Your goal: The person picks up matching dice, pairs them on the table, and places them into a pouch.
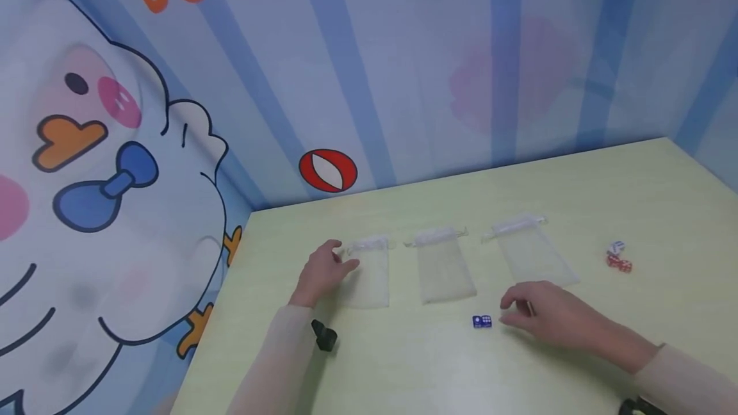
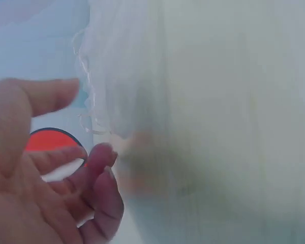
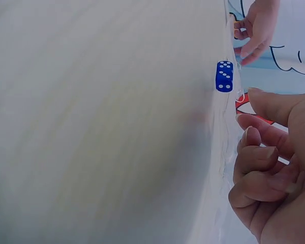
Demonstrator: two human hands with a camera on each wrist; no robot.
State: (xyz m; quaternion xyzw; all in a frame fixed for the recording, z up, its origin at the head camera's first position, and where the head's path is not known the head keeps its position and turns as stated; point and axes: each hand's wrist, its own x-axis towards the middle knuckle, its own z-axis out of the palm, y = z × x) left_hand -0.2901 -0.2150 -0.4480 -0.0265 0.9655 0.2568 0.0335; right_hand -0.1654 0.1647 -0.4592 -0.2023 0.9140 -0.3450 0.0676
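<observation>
Two blue dice (image 1: 482, 321) lie side by side on the pale table, left of my right hand (image 1: 553, 316). That hand's thumb and forefinger stand apart a short way from the dice, and nothing is between them. In the right wrist view, the blue dice (image 3: 224, 76) show beyond the fingertips. My left hand (image 1: 324, 271) hovers by the left edge of a white mesh drawstring bag (image 1: 369, 277), thumb and fingers spread and holding nothing. The left wrist view shows the same bag (image 2: 117, 61) just past the fingers; whether they touch it I cannot tell.
A second mesh bag (image 1: 444, 268) and a third mesh bag (image 1: 533, 252) lie flat to the right in a row. Red dice (image 1: 619, 264) and white dice (image 1: 616, 248) sit together at the right. A cartoon-printed wall (image 1: 415, 82) rises behind the table (image 1: 403, 364).
</observation>
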